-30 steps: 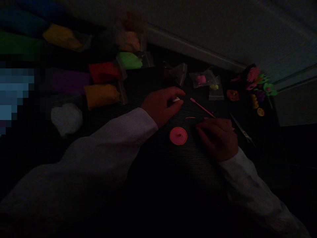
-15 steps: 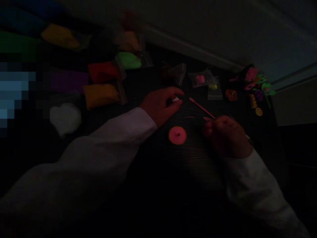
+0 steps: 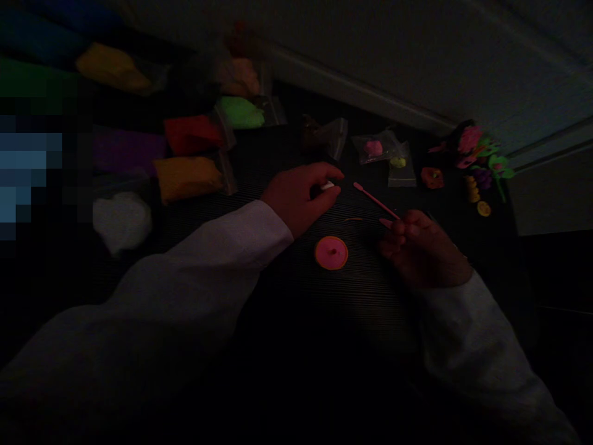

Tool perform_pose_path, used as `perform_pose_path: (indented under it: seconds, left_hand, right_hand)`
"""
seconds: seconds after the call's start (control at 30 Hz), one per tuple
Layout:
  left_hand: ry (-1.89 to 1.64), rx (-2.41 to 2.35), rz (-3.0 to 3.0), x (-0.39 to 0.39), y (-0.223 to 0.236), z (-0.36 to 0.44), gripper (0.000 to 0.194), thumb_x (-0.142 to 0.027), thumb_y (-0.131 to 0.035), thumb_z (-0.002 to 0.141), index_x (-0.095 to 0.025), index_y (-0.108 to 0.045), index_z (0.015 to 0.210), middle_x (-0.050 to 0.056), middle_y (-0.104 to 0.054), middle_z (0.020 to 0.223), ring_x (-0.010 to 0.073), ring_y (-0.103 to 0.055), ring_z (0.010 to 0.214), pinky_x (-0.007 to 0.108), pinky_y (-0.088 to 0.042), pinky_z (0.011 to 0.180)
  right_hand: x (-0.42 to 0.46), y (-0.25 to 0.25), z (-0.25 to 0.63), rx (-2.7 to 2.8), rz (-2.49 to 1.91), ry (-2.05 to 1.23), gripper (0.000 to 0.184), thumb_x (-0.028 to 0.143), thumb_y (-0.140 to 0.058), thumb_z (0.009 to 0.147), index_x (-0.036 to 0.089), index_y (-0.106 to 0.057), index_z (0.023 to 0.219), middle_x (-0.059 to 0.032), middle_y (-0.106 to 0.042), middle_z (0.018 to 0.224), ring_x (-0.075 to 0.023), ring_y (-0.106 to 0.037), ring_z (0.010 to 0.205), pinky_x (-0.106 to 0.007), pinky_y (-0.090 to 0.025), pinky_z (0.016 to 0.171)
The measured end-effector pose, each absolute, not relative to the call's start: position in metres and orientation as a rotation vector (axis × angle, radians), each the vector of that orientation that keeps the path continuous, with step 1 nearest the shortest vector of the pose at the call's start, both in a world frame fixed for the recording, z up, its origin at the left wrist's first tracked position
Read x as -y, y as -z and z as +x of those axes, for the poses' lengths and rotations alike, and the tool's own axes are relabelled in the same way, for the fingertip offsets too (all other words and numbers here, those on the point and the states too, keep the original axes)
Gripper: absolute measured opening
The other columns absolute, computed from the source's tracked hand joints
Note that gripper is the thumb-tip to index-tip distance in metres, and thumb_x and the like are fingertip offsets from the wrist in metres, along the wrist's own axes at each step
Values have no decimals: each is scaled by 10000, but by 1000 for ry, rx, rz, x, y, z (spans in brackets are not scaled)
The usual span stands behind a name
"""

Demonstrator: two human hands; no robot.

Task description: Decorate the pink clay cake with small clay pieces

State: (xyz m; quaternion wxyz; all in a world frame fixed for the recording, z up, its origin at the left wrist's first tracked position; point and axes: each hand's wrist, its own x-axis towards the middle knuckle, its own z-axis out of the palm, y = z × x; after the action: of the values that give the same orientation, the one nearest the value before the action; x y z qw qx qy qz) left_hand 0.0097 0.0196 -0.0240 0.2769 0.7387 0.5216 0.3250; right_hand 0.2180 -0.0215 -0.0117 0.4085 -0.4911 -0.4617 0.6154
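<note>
The scene is very dark. My left hand (image 3: 296, 196) rests on the black table, fingers curled around a small white piece (image 3: 327, 185); its thumb and index fingertips are apart. My right hand (image 3: 426, 250) is closed in a pinch, and what its fingertips hold, if anything, is too dark to make out. A thin pink modelling tool (image 3: 376, 200) runs up to those fingertips, with the tip of another pink tool (image 3: 385, 223) beside it. Between and below the hands lies a pink disc (image 3: 331, 253) with an orange rim and a small dark knob at its centre.
Bags of coloured clay stand at left and back, among them an orange bag (image 3: 189, 178), a red bag (image 3: 193, 134) and a white bag (image 3: 123, 219). A thin orange strip (image 3: 354, 219) lies above the disc. Small clay flowers (image 3: 498, 165) sit at the far right, by the wall.
My right hand has turned and shifted slightly, so its pinched fingertips show more. My left hand, the disc and the pink tool have hardly moved.
</note>
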Motion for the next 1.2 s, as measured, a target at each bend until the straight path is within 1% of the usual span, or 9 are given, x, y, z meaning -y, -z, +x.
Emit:
perform_pose_path:
  seconds: [0.17, 0.33, 0.5, 0.77, 0.93, 1.0, 1.1, 1.2]
  left_hand:
    - [-869, -1397, 1994, -20, 25, 9, 270, -272, -510, 771, -186, -605, 1009, 5, -652, 857, 117, -572, 757, 252, -428, 708]
    - [-860, -1404, 1991, -20, 24, 10, 265, -274, -515, 767, -190, -609, 1000, 1, -650, 846, 115, -571, 745, 251, -428, 701]
    - [-864, -1418, 1987, -19, 23, 10, 275, -271, -524, 763, -186, -615, 1008, -1, -651, 831, 117, -574, 740, 249, -428, 698]
    - [-861, -1406, 1989, -20, 23, 10, 277, -276, -515, 769, -184, -610, 1012, 1, -653, 851, 113, -573, 744, 247, -433, 706]
    - [-879, -1406, 1990, -20, 25, 10, 277, -273, -529, 762, -181, -618, 1008, -2, -649, 833, 110, -571, 734, 241, -430, 692]
    - [-876, -1406, 1988, -20, 25, 9, 276, -274, -530, 762, -186, -620, 1008, -6, -646, 829, 108, -572, 734, 240, -429, 693]
    - [-869, -1409, 1990, -20, 26, 9, 283, -273, -532, 764, -184, -621, 1016, -3, -644, 831, 110, -573, 743, 242, -429, 701]
    - [-883, -1406, 1997, -20, 26, 9, 283, -265, -536, 761, -180, -624, 1016, -1, -645, 832, 110, -574, 751, 240, -427, 712]
  right_hand:
    - [22, 13, 220, 1201, -1280, -1505, 181, 326, -594, 666, 271, -454, 766, 37, -570, 674, -107, -477, 515, -273, -401, 484]
    - [22, 13, 221, 1367, -1215, -1473, 200, 364, -591, 691, 274, -438, 783, 33, -559, 695, -109, -472, 524, -283, -423, 484]
    - [22, 9, 218, 1304, -1202, -1466, 237, 353, -637, 648, 273, -455, 778, 44, -529, 663, -99, -455, 507, -270, -428, 457]
    - [21, 11, 220, 1229, -1207, -1486, 175, 333, -603, 672, 265, -469, 761, 40, -550, 657, -92, -460, 498, -255, -422, 449]
    - [22, 14, 218, 1205, -1185, -1441, 184, 323, -660, 649, 266, -520, 754, 55, -580, 624, -89, -493, 485, -246, -440, 454]
    - [26, 16, 215, 1216, -1154, -1403, 172, 269, -679, 656, 269, -562, 782, 58, -620, 661, -83, -535, 522, -232, -462, 490]
    - [33, 16, 207, 1386, -1181, -1258, 224, 151, -667, 687, 268, -596, 864, 49, -666, 770, -76, -605, 664, -213, -499, 619]
    - [38, 15, 198, 1653, -1214, -1068, 274, 108, -654, 699, 254, -594, 922, 34, -667, 828, -83, -617, 751, -218, -501, 692]
